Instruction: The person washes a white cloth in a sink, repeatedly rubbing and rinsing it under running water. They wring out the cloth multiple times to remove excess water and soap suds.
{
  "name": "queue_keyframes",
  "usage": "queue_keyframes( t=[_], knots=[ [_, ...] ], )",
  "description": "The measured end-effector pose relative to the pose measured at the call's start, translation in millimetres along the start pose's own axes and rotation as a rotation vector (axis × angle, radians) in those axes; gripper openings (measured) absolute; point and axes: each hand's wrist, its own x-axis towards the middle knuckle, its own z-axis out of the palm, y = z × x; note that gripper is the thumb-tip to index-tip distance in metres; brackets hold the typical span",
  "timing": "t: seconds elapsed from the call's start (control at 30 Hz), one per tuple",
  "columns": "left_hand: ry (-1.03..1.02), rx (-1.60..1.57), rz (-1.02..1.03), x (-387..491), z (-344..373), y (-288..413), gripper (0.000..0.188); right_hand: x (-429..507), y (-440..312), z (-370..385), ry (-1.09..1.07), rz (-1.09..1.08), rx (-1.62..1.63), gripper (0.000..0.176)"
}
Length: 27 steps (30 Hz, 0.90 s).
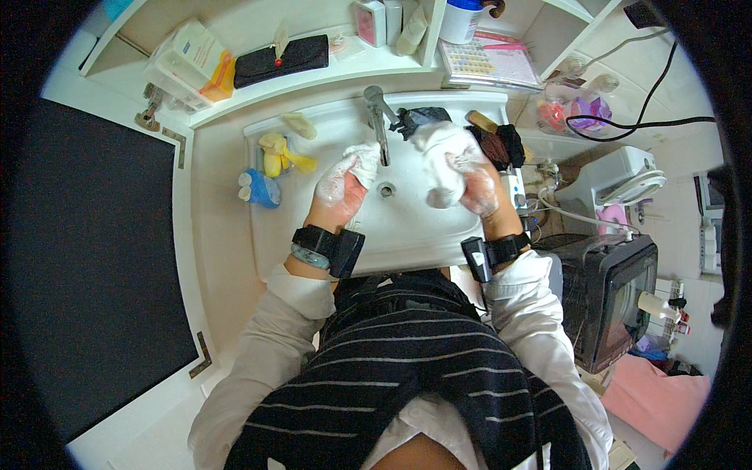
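Over the white sink, my left hand, with suds on its palm, holds a bunched piece of white cloth just left of the tap. My right hand, also sudsy, grips a larger soapy white cloth, blurred, its lower end greyish. The two cloth parts hang apart; whether they are one piece I cannot tell. Between my hands are the metal tap and the drain. Dark wet cloth lies on the sink's back rim behind my right hand.
Yellow cloth, a pale bar of soap and a blue container sit at the sink's left. A wooden-backed brush and dark cloth lie at its right. A shelf runs behind; a black appliance stands right.
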Motion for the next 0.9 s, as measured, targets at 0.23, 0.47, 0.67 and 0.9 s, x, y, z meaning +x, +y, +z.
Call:
queue_keyframes(
  t=[0.23,0.47,0.67,0.9],
  knots=[
    [0.015,0.100,-0.068,-4.9,10.6,-26.1,0.034,22.8,27.9,25.3,-0.042,0.008,-0.856,0.040],
    [0.011,0.173,0.009,-6.5,9.4,-27.7,0.028,28.1,47.9,11.7,0.376,0.001,-0.672,0.027],
    [0.124,0.119,0.068,3.7,6.8,-30.5,0.030,18.8,64.0,9.6,0.203,-0.048,-0.706,0.020],
    [-0.387,-0.219,-0.324,16.8,0.1,-32.0,0.031,26.3,70.0,12.3,0.248,-0.202,-0.425,0.012]
  ],
)
